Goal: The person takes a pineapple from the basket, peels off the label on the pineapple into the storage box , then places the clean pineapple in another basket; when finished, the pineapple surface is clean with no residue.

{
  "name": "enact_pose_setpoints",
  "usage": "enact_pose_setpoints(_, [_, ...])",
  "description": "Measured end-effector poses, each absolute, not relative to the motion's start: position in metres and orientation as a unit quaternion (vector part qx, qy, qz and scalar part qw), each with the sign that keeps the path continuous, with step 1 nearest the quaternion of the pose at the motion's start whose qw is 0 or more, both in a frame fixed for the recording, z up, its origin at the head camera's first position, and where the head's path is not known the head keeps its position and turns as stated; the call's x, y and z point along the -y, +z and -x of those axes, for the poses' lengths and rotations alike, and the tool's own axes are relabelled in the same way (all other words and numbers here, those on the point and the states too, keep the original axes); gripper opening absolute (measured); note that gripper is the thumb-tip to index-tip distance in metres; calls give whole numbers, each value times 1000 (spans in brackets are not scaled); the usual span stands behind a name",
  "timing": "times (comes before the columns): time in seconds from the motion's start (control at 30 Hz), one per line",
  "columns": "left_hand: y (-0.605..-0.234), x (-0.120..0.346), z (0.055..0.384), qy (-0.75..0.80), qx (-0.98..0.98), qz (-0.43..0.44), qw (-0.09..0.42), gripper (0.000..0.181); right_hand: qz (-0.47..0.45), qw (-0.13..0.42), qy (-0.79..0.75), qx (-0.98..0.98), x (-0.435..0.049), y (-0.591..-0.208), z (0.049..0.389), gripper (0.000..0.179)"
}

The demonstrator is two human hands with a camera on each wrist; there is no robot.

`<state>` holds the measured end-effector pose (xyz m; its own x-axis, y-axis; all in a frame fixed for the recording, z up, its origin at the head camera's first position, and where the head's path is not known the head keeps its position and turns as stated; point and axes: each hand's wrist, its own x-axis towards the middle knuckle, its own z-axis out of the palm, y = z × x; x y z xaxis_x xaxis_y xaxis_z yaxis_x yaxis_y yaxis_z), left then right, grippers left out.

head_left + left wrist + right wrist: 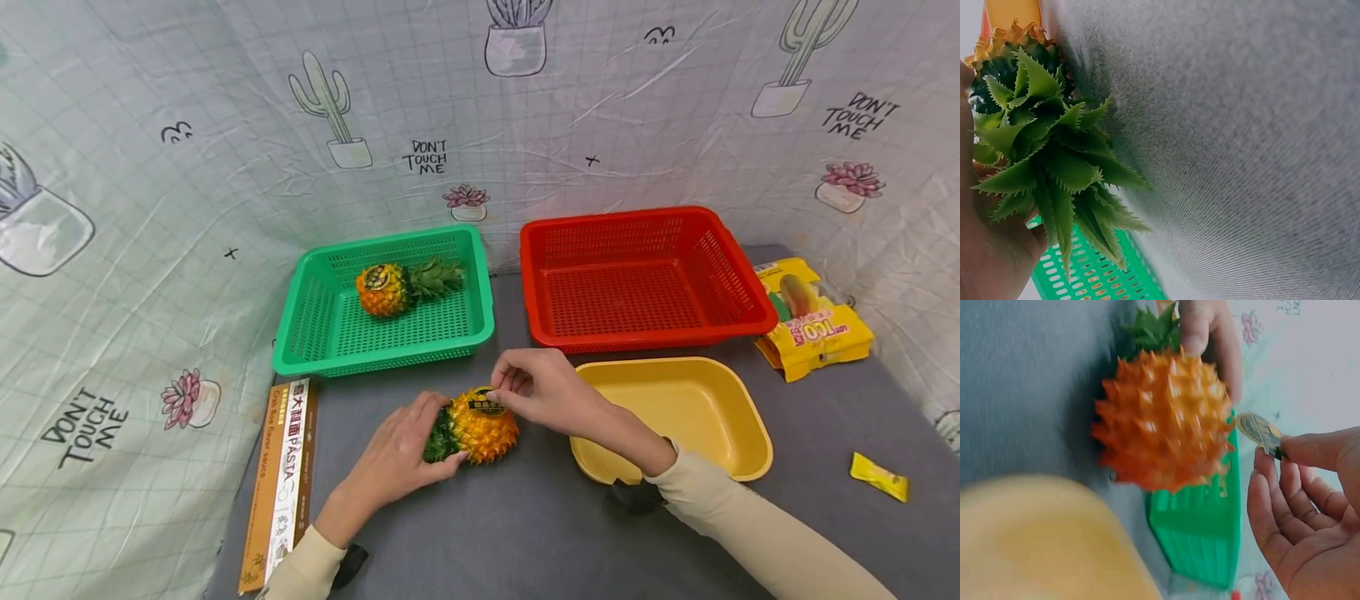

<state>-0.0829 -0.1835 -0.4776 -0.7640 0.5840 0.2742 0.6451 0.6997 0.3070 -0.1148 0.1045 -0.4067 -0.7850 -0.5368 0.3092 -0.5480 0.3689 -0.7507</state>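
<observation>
Head view: black-gold oval label [484, 404] pinched in right hand [546, 390]; spiky orange-yellow pineapple [486, 435], gripped in left hand [401, 450], best steadied firmly.

Pale cloth [652, 154] with a faint grid hangs across the top of the head view and down both sides, creased in places. Drawn on it are potted cacti [327, 104], pink plants [467, 197] and the lettering "DON'T TOUCH ME" [429, 157], repeated at lower left and upper right. A grey tabletop [570, 533] fills the lower middle. The light is soft.
</observation>
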Motion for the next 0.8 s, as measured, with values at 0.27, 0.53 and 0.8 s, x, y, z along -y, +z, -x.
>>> enact_pose_setpoints(0.27, [-479, 183, 83, -194, 920, 332, 75, 70, -288, -23, 440, 850, -146, -392, 127, 17])
enact_pose_setpoints(0.53, [-480, 184, 82, -175, 924, 332, 70, 73, -249, -63, 421, 870, -190, -398, 129, 15])
enact_pose_setpoints(0.8, [-482, 184, 82, -160, 925, 338, 65, 77, -239, -122, 408, 873, -226, -398, 128, 12])
